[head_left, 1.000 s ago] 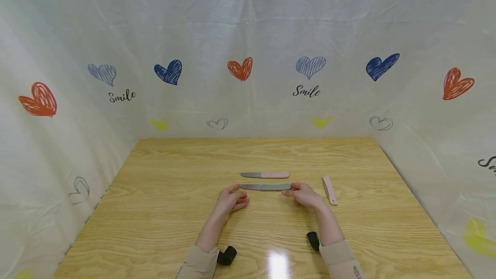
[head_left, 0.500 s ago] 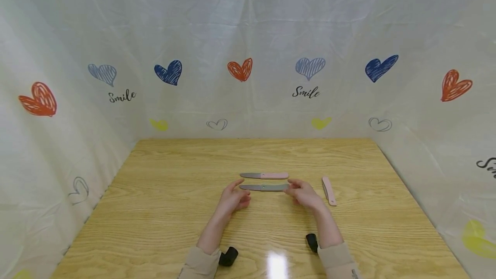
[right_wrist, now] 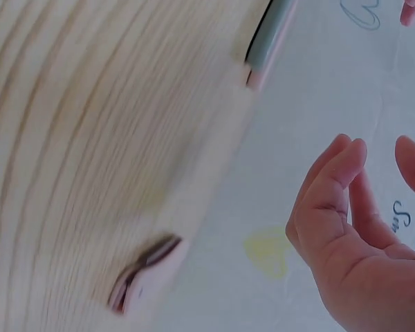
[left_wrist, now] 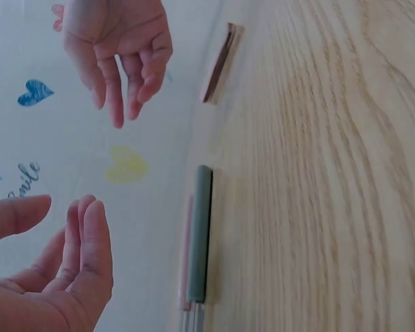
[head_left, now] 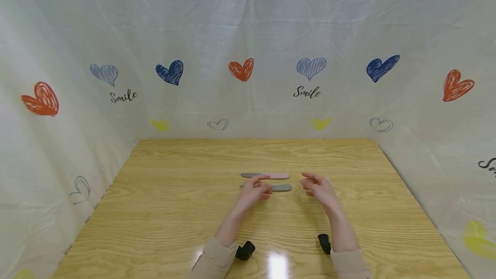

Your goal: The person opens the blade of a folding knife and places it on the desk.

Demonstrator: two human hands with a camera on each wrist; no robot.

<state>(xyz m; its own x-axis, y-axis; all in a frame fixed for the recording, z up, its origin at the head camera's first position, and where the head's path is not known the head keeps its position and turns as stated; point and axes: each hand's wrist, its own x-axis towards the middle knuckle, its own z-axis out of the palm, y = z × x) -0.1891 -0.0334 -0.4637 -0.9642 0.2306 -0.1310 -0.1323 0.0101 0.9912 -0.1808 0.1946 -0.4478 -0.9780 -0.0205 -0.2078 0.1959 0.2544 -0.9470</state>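
Note:
On the table lies an unfolded knife with a grey-green handle (head_left: 282, 188), its blade mostly hidden behind my left hand (head_left: 253, 191). That hand hovers over it with relaxed fingers and nothing between them. Just beyond and parallel lies a second unfolded knife with a pink handle (head_left: 280, 176), its grey blade pointing left. My right hand (head_left: 320, 191) is in the air to the right of both, fingers loosely bent and holding nothing. It covers most of a folded pink knife in the head view; the right wrist view shows this folded knife (right_wrist: 149, 275) on the wood.
The wooden table (head_left: 174, 206) runs back to a white curtain (head_left: 271, 25) printed with hearts and the word "Smile", which also hangs along both sides. Black wrist-worn devices (head_left: 245, 250) stick out inward from the beige sleeves (head_left: 215, 256).
Both hands have come away from the ends of the green-handled knife and moved right. The right hand now overlaps the folded pink knife, while the left covers the green knife's blade. The knives stay put.

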